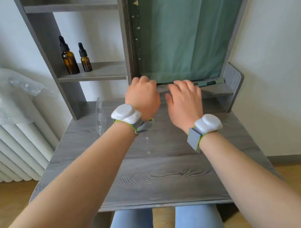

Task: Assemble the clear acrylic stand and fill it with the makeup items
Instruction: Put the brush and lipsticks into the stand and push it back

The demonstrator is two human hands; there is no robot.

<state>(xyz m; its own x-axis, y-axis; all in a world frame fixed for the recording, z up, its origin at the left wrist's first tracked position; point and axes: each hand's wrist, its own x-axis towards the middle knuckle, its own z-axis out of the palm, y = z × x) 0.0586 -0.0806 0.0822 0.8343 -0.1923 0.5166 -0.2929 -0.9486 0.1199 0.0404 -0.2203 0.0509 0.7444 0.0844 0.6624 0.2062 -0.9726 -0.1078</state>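
— Where's the acrylic piece?
— A clear acrylic panel (99,116) stands on edge at the left rear of the grey worktop (154,174), just left of the left hand (141,97).
— And the makeup?
— A green-handled makeup brush (209,82) lies on the low ledge at the back, under the green curtain (182,27); the right hand (184,101) covers its near end.
— What are the hands doing?
— Left is curled into a loose fist, knuckles up; whether it grips anything I cannot tell. Right is spread flat, fingers extended over the brush handle.
— Anything else?
— Two amber dropper bottles (75,56) on the shelf (100,72) to the left.
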